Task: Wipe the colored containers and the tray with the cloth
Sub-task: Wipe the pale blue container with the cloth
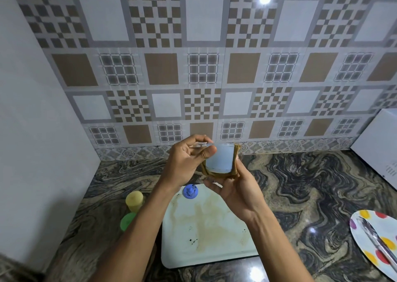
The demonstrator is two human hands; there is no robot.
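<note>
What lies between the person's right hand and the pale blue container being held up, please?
The brown cloth lies there; the right hand cups it round the base and sides of the pale blue container, as the head view shows.

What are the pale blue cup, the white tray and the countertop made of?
Pale blue translucent cup: likely thin frosted plastic; light shows through its wall. White rectangular tray: smooth plastic or enamelled metal, brown-stained; can't tell which. Dark swirled countertop: probably polished stone, veined, with glossy lamp glints.
</note>
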